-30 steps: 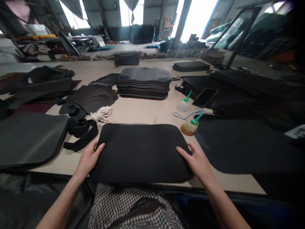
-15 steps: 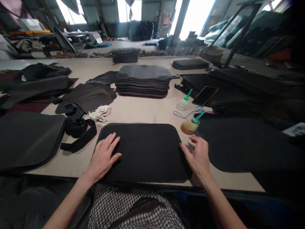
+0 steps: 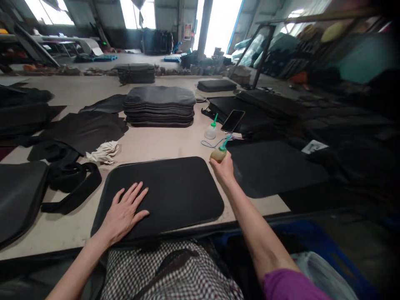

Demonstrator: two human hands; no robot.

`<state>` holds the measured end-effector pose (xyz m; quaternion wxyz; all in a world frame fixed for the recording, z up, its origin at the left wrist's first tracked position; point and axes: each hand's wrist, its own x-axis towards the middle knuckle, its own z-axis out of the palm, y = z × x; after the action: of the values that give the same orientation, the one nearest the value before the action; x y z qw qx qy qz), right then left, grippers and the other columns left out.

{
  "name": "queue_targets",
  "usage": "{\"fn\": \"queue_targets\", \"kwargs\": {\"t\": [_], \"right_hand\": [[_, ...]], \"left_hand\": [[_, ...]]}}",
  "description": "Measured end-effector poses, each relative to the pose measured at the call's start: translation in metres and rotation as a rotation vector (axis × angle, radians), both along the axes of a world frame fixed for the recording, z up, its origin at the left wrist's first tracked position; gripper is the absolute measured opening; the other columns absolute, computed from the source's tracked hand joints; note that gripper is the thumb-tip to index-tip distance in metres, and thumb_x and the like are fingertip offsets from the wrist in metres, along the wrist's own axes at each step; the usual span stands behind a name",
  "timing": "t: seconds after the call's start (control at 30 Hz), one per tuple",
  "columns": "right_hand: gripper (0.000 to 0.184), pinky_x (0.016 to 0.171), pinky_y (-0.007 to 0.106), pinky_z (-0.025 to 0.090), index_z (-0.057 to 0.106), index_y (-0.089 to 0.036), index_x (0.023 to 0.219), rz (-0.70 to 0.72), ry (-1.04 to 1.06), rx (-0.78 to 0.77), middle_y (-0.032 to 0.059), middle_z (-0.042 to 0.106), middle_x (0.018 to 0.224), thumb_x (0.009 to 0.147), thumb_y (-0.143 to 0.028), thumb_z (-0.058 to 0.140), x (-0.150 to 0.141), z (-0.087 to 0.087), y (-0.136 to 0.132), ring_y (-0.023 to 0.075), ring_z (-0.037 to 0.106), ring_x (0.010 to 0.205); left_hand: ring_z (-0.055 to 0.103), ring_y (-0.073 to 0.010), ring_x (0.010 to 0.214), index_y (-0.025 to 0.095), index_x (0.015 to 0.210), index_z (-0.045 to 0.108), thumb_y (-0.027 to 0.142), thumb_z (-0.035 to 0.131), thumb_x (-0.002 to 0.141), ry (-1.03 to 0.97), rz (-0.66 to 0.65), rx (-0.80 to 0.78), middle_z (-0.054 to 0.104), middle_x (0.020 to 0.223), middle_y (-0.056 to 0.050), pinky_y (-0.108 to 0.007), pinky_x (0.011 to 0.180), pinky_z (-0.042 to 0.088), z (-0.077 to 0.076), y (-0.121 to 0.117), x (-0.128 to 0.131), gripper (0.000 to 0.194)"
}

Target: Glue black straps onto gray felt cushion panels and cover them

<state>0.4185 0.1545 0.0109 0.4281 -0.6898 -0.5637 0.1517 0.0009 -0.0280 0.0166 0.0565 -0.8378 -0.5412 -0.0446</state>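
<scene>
Black matte panel, flat rectangle with rounded corners and a smooth dark face, lies on the counter right in front of me, along the near edge. Left hand rests on its left part, palm down, fingers spread. Right hand has thumb and fingers wrapped round a yellowish squeeze bottle with a green spout, just past the panel's far right corner; can't tell if it's lifted. Second bottle, whitish, stands behind it, near a dark phone. Lettering: red-and-white poster on the back wall, too small to read; marks on the white patch at right, too blurred. Versus half a second ago: right hand left the panel's right edge for the bottle, left hand stayed on the panel, view swung right.
</scene>
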Motion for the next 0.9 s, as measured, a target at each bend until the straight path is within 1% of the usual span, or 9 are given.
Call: {"fn": "queue_targets", "kwargs": {"t": [0.1, 0.2, 0.27, 0.37, 0.43, 0.5, 0.6, 0.7, 0.9], "right_hand": [[0.077, 0.104, 0.054, 0.045, 0.049, -0.015, 0.132, -0.036, 0.152, 0.023, 0.0181, 0.063, 0.124, 0.069, -0.051, 0.072, -0.006, 0.009, -0.001, 0.0345, 0.059, 0.115], [0.07, 0.099, 0.046, 0.052, 0.045, -0.019, 0.137, 0.046, 0.316, 0.058, 0.0148, 0.063, 0.132, 0.083, -0.06, 0.057, -0.011, 0.032, -0.014, 0.0291, 0.063, 0.118], [0.063, 0.097, 0.045, 0.055, 0.039, -0.026, 0.144, 0.161, 0.458, 0.061, 0.0104, 0.058, 0.142, 0.091, -0.061, 0.044, -0.015, 0.053, -0.029, 0.0264, 0.064, 0.122], [0.06, 0.099, 0.053, 0.055, 0.044, -0.041, 0.142, 0.491, 0.84, 0.009, 0.0027, 0.056, 0.148, 0.086, -0.054, 0.063, -0.025, 0.086, -0.053, 0.0311, 0.065, 0.123], [0.065, 0.097, 0.053, 0.057, 0.053, -0.041, 0.138, 0.62, 0.763, -0.101, 0.0035, 0.062, 0.14, 0.077, -0.051, 0.075, -0.038, 0.103, -0.067, 0.0343, 0.066, 0.12], [0.072, 0.097, 0.05, 0.057, 0.059, -0.035, 0.135, 0.693, 0.538, -0.168, 0.0059, 0.067, 0.131, 0.068, -0.049, 0.084, -0.058, 0.113, -0.077, 0.0358, 0.066, 0.117], [0.074, 0.095, 0.046, 0.058, 0.065, -0.027, 0.127, 0.757, 0.301, -0.191, 0.0077, 0.071, 0.121, 0.062, -0.052, 0.09, -0.099, 0.114, -0.089, 0.0345, 0.068, 0.11], [0.07, 0.095, 0.043, 0.058, 0.064, -0.024, 0.121, 0.826, 0.376, -0.217, 0.0078, 0.073, 0.117, 0.064, -0.055, 0.088, -0.146, 0.105, -0.1, 0.0317, 0.069, 0.108], [0.072, 0.095, 0.041, 0.058, 0.059, -0.026, 0.127, 1.105, 0.432, -0.379, 0.0065, 0.073, 0.119, 0.066, -0.049, 0.089, -0.217, 0.091, -0.118, 0.0282, 0.07, 0.108]], "left_hand": [[0.03, -0.0285, 0.154, 0.033, 0.162, 0.029, 0.059, 0.045, 0.1, -0.003, 0.005, 0.0, 0.027, 0.169, -0.007, -0.051, 0.122, 0.024, 0.002, 0.0, 0.001, 0.069], [0.029, -0.028, 0.155, 0.032, 0.161, 0.031, 0.059, 0.044, 0.101, -0.02, 0.02, -0.015, 0.028, 0.169, -0.008, -0.051, 0.123, 0.023, 0.004, -0.002, 0.003, 0.067], [0.025, -0.0281, 0.156, 0.031, 0.16, 0.034, 0.061, 0.044, 0.1, -0.036, 0.035, -0.032, 0.024, 0.17, -0.009, -0.05, 0.123, 0.021, 0.006, -0.003, 0.004, 0.067], [0.018, -0.0294, 0.158, 0.03, 0.159, 0.037, 0.065, 0.043, 0.099, -0.06, 0.067, -0.072, 0.018, 0.171, -0.011, -0.052, 0.124, 0.018, 0.013, -0.005, 0.005, 0.069], [0.018, -0.0303, 0.158, 0.029, 0.158, 0.039, 0.067, 0.041, 0.099, -0.085, 0.089, -0.108, 0.018, 0.171, -0.013, -0.053, 0.124, 0.017, 0.02, -0.006, 0.007, 0.071], [0.019, -0.0298, 0.158, 0.027, 0.158, 0.039, 0.069, 0.037, 0.099, -0.125, 0.095, -0.134, 0.02, 0.171, -0.013, -0.054, 0.124, 0.017, 0.027, -0.008, 0.011, 0.072], [0.022, -0.0261, 0.157, 0.025, 0.159, 0.036, 0.069, 0.03, 0.101, -0.187, 0.059, -0.147, 0.027, 0.169, -0.013, -0.052, 0.124, 0.016, 0.032, -0.011, 0.023, 0.073], [0.026, -0.0242, 0.156, 0.024, 0.157, 0.039, 0.07, 0.027, 0.1, -0.219, 0.049, -0.132, 0.034, 0.166, -0.013, -0.049, 0.125, 0.017, 0.024, -0.014, 0.035, 0.074], [0.033, -0.0294, 0.151, 0.024, 0.157, 0.039, 0.074, 0.033, 0.097, -0.256, 0.095, -0.101, 0.041, 0.162, -0.012, -0.05, 0.122, 0.023, 0.004, -0.018, 0.04, 0.078]]}}
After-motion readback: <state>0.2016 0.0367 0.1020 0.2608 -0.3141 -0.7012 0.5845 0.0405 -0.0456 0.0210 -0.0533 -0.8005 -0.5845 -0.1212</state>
